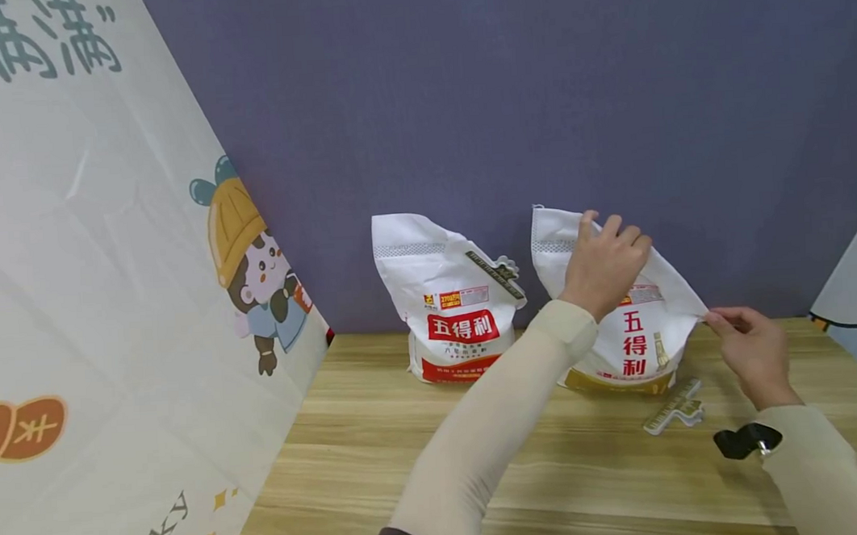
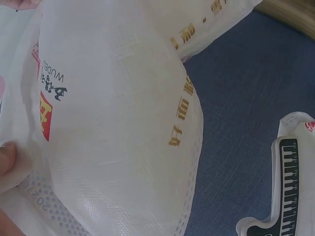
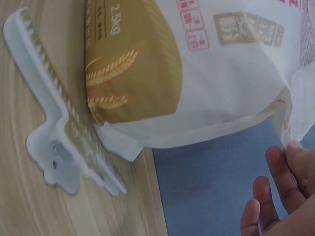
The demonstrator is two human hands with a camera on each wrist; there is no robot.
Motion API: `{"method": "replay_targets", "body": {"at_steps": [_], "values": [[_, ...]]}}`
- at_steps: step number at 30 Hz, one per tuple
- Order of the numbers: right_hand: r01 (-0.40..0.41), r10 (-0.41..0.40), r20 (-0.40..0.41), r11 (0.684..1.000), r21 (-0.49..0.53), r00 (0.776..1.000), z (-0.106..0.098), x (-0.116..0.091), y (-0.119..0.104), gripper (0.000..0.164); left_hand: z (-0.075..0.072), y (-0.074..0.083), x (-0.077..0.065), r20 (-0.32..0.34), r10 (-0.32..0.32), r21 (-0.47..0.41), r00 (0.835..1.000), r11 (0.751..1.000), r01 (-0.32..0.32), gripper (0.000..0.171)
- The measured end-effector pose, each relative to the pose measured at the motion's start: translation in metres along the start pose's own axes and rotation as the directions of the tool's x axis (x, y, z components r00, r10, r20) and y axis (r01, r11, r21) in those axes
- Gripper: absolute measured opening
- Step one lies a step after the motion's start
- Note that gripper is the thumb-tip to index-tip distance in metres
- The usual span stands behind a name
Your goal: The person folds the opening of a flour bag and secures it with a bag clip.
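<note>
Purple-grey board (image 1: 420, 98) rises behind a wood-grain table (image 1: 335, 434), and just before it stands the flour bag (image 1: 639, 333) I am working on, white with red lettering and a gold base. Its top slants down to the right, while the filled lower part rests on the table. My left hand (image 1: 603, 266) lies across the top edge with its fingers bent, gripping the material; some fingertips are hidden, so I can't be sure how firm that hold is. My right hand (image 1: 753, 351) pinches the outer corner between thumb and forefinger, the other fingers loosely bent and off the bag.

I'd judge this step goes best with the edge held taut between both hands, the slack smoothed flat and the crease straight. A gentle pull at the corner should do; a hard tug could tilt the bag or bunch the top.

Just in front of it lies a loose clip (image 1: 674, 408), near my right hand. Over to the left stands a second bag (image 1: 459, 298) with a red base, a similar clip (image 1: 497, 273) fixed on its sloping right shoulder. Beyond that is a white printed poster (image 1: 94, 277).
</note>
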State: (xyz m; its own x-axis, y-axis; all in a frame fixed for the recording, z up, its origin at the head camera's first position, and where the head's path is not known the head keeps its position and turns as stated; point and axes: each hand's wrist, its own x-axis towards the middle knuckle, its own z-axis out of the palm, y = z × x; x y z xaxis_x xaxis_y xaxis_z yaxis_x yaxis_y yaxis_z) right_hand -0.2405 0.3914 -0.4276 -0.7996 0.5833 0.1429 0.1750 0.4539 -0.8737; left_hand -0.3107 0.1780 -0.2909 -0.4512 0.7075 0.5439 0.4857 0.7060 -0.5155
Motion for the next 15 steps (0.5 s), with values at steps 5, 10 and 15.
{"method": "replay_targets", "body": {"at_steps": [5, 10, 15], "values": [[-0.010, 0.011, 0.017, 0.999, -0.046, 1.000, -0.006, 0.000, 0.007, 0.048, -0.001, -0.001, 0.000, 0.016, -0.005, -0.011, 1.000, 1.000, 0.005, 0.032], [-0.025, 0.026, 0.027, 0.997, -0.067, 0.999, -0.009, 0.000, 0.010, 0.047, -0.001, -0.001, 0.001, 0.034, -0.007, -0.016, 0.999, 1.000, 0.008, 0.033], [0.009, -0.008, 0.031, 0.998, -0.057, 0.999, -0.009, -0.003, 0.012, 0.045, -0.001, -0.002, 0.001, 0.048, -0.021, -0.017, 0.999, 1.000, 0.022, 0.033]]}}
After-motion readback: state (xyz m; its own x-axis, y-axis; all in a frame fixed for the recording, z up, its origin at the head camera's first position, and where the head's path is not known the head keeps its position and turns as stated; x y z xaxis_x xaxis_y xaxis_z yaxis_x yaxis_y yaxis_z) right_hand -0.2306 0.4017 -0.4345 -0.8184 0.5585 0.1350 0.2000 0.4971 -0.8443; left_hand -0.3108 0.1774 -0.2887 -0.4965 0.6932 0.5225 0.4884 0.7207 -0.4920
